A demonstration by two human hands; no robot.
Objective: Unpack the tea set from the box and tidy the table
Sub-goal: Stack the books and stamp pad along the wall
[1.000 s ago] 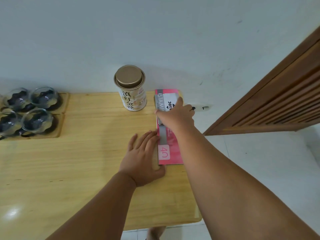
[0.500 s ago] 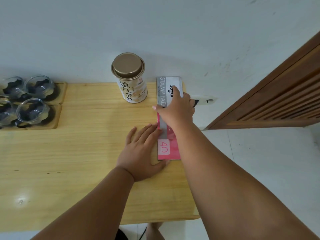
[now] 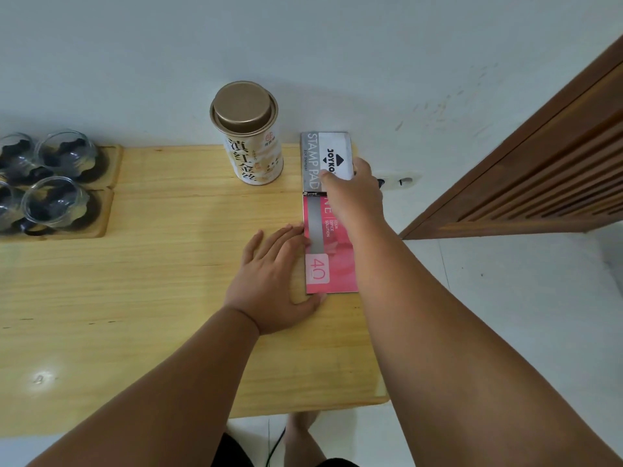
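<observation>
Stamp pad box (image 3: 332, 150) slid further twd the wall vs 0.5 s ago, so more of the pink box (image 3: 332, 257) shows. R hand (image 3: 354, 193) hides its near end, thumb on top, fingers curled round the right edge, gripping it. R forearm covers the pink box's right side. Both lie end to end at the table's (image 3: 168, 298) back right, long axes pointing at the wall. L hand (image 3: 273, 281) is flat, fingers straight, tips touching the pink box. Glass cups (image 3: 55, 202) are cut off at left.
</observation>
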